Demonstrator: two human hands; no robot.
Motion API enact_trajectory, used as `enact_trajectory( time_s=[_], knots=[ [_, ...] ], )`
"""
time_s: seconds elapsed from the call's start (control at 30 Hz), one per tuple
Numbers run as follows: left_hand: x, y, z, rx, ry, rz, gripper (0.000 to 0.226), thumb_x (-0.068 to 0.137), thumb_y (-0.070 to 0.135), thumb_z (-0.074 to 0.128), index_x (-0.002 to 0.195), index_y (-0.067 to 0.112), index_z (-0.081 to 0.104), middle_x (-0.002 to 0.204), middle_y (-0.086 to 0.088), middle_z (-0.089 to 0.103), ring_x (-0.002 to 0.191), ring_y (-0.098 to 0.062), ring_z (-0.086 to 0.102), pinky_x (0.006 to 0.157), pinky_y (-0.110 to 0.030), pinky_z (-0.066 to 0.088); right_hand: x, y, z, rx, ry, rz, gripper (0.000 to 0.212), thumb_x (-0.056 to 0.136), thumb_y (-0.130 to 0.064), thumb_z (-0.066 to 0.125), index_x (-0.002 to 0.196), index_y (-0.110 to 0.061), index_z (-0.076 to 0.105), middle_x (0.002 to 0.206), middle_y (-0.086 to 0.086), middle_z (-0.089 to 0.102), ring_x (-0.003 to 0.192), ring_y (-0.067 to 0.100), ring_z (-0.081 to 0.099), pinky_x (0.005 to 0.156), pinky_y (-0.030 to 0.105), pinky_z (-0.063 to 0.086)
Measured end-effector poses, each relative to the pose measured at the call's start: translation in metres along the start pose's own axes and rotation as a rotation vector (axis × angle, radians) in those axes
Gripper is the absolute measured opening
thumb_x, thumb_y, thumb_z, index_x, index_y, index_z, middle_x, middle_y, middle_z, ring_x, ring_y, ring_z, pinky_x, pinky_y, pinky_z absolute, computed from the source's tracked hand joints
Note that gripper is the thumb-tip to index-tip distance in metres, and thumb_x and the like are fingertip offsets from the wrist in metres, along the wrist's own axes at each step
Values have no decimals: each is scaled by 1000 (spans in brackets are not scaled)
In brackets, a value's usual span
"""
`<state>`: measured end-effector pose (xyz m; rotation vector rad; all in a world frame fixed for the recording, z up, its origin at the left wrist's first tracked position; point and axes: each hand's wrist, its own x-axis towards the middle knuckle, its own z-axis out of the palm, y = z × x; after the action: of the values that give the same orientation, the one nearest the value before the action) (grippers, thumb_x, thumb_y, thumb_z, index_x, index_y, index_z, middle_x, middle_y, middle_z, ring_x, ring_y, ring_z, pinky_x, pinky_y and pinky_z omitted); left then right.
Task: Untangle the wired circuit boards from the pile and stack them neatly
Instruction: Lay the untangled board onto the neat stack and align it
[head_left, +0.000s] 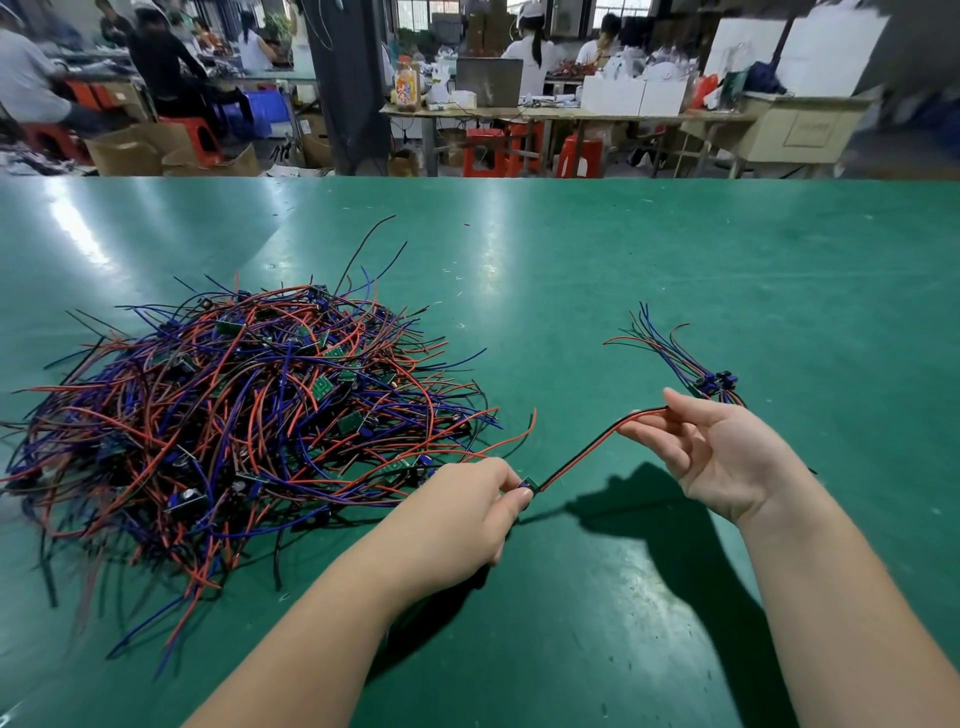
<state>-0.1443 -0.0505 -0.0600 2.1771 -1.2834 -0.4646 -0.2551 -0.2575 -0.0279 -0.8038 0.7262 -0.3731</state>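
Observation:
A big tangled pile (234, 410) of small green circuit boards with red, blue and black wires lies on the left of the green table (623, 270). My left hand (467, 514) pinches one small board (527, 484) at its fingertips, just right of the pile. That board's red and black wire pair (587, 449) stretches up to the right, where my right hand (711, 452) pinches its far end between thumb and fingers, palm up. Behind my right hand lies a small neat stack of boards (714, 384) with their wires fanned out to the upper left.
The far edge of the table runs across the view. Beyond it stand red stools (579, 156), cardboard boxes (171, 148), a dark pillar (353, 83) and other workbenches (571, 114) where several people sit working.

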Motion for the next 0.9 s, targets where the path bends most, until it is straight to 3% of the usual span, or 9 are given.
enact_trajectory(
  time_s=[0.1,0.17,0.37,0.47,0.57,0.63,0.73,0.83,0.9],
  knots=[
    [0,2,1,-15,1,16,15,99,35,42,89,27,49,52,8,60,50,3,52,59,-13,39,-1,0,0,49,36,3,29,99,-13,46,81,8,55,57,17,66,55,29,70,45,21,54],
    [0,3,1,-42,-15,29,15,99,35,42,90,27,50,51,10,60,49,2,52,59,-16,41,1,2,1,54,82,-23,27,97,-15,50,80,5,55,54,12,65,52,24,69,42,19,53],
    [-4,12,6,-181,-178,89,17,98,35,45,87,25,53,50,16,61,43,-1,42,50,-18,35,7,13,4,-51,147,-301,23,91,-17,61,73,-10,49,50,3,63,47,14,66,38,14,46],
    [-4,14,6,-270,-112,68,17,99,31,46,85,24,54,51,12,62,39,1,40,45,-13,31,6,12,6,-41,75,-424,17,89,-20,62,76,-10,56,56,3,66,54,17,69,44,17,50],
    [0,17,7,-634,53,-85,18,99,25,48,87,13,52,54,2,63,33,-5,36,36,-14,29,3,12,8,-42,67,-531,15,91,-21,59,99,-8,60,77,8,72,67,21,72,56,23,56],
    [3,18,6,-820,174,-199,19,99,26,47,91,10,51,57,0,66,33,-7,37,34,-16,30,0,17,10,-161,88,-555,11,92,-14,58,102,-8,57,78,10,69,63,21,70,57,24,56],
    [5,18,5,-911,299,-265,16,100,23,44,93,11,51,61,1,69,33,-6,39,34,-17,32,-9,40,23,-389,-53,-481,6,88,-4,61,92,-8,60,66,9,68,57,21,67,54,25,56],
    [7,20,6,-944,289,-260,16,102,15,39,103,12,54,74,-1,70,33,-8,43,33,-18,37,-14,62,38,-623,-165,-441,15,80,-11,73,93,-13,68,73,7,73,67,20,70,59,28,56],
    [6,23,10,-940,243,-239,23,102,8,35,112,12,55,68,2,67,33,-9,47,33,-19,39,-14,69,44,-740,-115,-505,18,75,-15,79,91,-12,72,74,6,74,72,20,72,64,33,57]
  ],
)
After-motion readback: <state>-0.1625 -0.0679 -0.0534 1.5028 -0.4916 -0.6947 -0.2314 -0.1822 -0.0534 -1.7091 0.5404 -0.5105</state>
